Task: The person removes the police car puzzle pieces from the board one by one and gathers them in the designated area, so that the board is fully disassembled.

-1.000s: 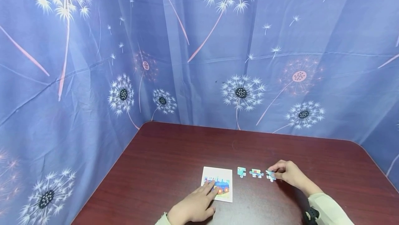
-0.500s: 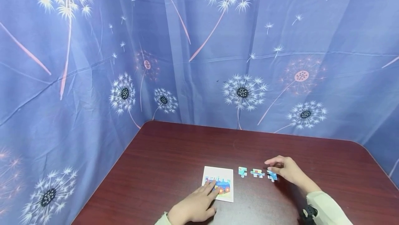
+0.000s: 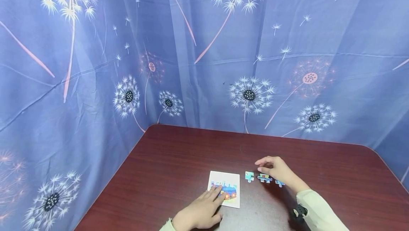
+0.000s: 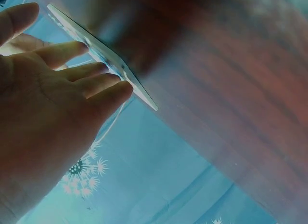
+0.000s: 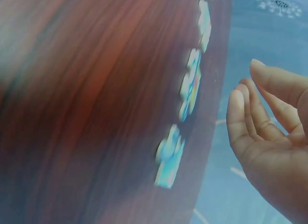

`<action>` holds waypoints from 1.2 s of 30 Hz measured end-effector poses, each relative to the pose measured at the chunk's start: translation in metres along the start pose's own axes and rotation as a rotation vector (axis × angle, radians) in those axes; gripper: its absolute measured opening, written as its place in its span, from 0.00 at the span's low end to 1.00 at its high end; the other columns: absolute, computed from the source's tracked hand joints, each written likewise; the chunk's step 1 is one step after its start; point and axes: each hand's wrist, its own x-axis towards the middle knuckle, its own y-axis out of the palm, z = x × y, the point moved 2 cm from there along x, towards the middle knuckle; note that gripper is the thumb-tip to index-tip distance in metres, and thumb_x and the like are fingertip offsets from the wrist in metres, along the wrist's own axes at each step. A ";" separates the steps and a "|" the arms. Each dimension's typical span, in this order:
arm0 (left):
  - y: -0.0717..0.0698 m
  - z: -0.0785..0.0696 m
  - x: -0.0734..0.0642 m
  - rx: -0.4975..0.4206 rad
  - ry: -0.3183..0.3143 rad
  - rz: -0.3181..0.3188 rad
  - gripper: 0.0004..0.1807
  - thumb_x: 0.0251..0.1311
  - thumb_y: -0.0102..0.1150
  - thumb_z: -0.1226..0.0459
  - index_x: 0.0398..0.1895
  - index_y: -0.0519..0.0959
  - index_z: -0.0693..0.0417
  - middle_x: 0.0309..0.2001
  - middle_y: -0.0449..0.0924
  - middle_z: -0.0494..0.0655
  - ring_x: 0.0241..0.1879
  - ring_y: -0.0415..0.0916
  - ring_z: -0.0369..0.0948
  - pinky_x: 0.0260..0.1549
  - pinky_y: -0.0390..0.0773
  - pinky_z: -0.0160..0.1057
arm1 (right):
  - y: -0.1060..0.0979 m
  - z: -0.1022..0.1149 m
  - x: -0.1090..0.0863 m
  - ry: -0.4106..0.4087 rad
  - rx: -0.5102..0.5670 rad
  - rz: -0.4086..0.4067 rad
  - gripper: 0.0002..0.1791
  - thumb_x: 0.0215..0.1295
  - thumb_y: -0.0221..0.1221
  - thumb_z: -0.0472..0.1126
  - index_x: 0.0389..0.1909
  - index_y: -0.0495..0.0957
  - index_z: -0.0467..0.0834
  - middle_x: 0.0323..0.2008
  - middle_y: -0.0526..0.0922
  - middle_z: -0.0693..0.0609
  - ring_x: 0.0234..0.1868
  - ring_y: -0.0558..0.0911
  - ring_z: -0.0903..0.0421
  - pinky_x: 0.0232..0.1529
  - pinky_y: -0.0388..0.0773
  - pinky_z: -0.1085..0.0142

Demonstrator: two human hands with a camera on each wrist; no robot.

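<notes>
Right hand (image 3: 277, 171) has shifted leftward from the right puzzle piece (image 3: 279, 183) to near the middle puzzle piece (image 3: 264, 178); thumb and fingers stand apart, holding nothing. Left hand (image 3: 201, 209) rests with extended fingers on the picture board (image 3: 230, 188), near the left puzzle piece (image 3: 249, 176) on the table (image 3: 179, 160). Caution: a low-passing wrist could knock the right puzzle piece askew. No brand or lettering is legible from here, though blur may hide small print.

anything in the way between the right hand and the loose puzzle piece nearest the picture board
Nothing visible stands between the right hand and that puzzle piece; the middle piece lies to its right.
</notes>
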 end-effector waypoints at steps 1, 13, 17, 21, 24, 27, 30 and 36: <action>0.000 0.000 0.000 0.003 0.003 0.000 0.33 0.68 0.47 0.50 0.74 0.59 0.50 0.75 0.50 0.53 0.73 0.48 0.50 0.67 0.58 0.50 | 0.002 0.002 0.002 -0.004 0.006 0.007 0.11 0.61 0.63 0.33 0.43 0.81 0.33 0.33 0.83 0.47 0.32 0.82 0.59 0.30 0.78 0.69; 0.002 -0.005 -0.003 0.103 0.128 -0.053 0.32 0.70 0.43 0.52 0.73 0.58 0.55 0.73 0.56 0.49 0.73 0.50 0.46 0.68 0.58 0.42 | 0.029 0.026 0.022 -0.072 0.042 0.069 0.10 0.62 0.62 0.33 0.43 0.82 0.33 0.33 0.84 0.48 0.33 0.82 0.57 0.33 0.78 0.69; 0.002 -0.007 -0.004 0.138 0.159 -0.054 0.33 0.70 0.43 0.50 0.72 0.59 0.57 0.72 0.57 0.50 0.72 0.52 0.47 0.67 0.58 0.41 | 0.039 0.031 0.027 -0.082 0.067 0.108 0.11 0.62 0.62 0.34 0.44 0.81 0.32 0.35 0.85 0.46 0.34 0.82 0.57 0.34 0.79 0.69; 0.002 -0.009 -0.004 0.158 0.178 -0.044 0.34 0.69 0.43 0.49 0.72 0.59 0.58 0.72 0.57 0.52 0.72 0.52 0.47 0.67 0.59 0.41 | 0.049 0.035 0.033 -0.096 0.102 0.157 0.12 0.63 0.61 0.33 0.46 0.81 0.32 0.37 0.85 0.42 0.36 0.84 0.54 0.35 0.79 0.69; 0.002 -0.010 -0.005 0.180 0.193 -0.045 0.34 0.69 0.45 0.50 0.72 0.59 0.59 0.72 0.57 0.53 0.72 0.52 0.47 0.67 0.59 0.41 | 0.058 0.038 0.036 -0.128 0.120 0.185 0.12 0.63 0.61 0.33 0.46 0.81 0.31 0.37 0.85 0.41 0.38 0.84 0.52 0.38 0.79 0.69; 0.002 -0.010 -0.004 0.178 0.192 -0.036 0.34 0.69 0.45 0.50 0.72 0.58 0.59 0.72 0.57 0.53 0.72 0.52 0.47 0.67 0.59 0.40 | 0.066 0.041 0.039 -0.158 0.134 0.207 0.12 0.63 0.60 0.31 0.46 0.81 0.30 0.37 0.85 0.39 0.39 0.84 0.50 0.40 0.79 0.68; 0.002 -0.010 -0.003 0.151 0.177 -0.012 0.34 0.69 0.44 0.50 0.73 0.57 0.59 0.73 0.55 0.53 0.73 0.50 0.46 0.68 0.57 0.40 | 0.074 0.044 0.041 -0.168 0.148 0.232 0.12 0.63 0.60 0.31 0.45 0.81 0.30 0.37 0.85 0.39 0.39 0.84 0.51 0.39 0.79 0.68; 0.005 -0.008 -0.003 0.157 0.181 0.003 0.34 0.70 0.44 0.49 0.73 0.57 0.59 0.73 0.55 0.53 0.73 0.49 0.46 0.68 0.57 0.40 | 0.090 0.048 0.043 -0.152 0.153 0.282 0.11 0.62 0.61 0.31 0.45 0.81 0.32 0.36 0.84 0.41 0.37 0.83 0.54 0.39 0.79 0.69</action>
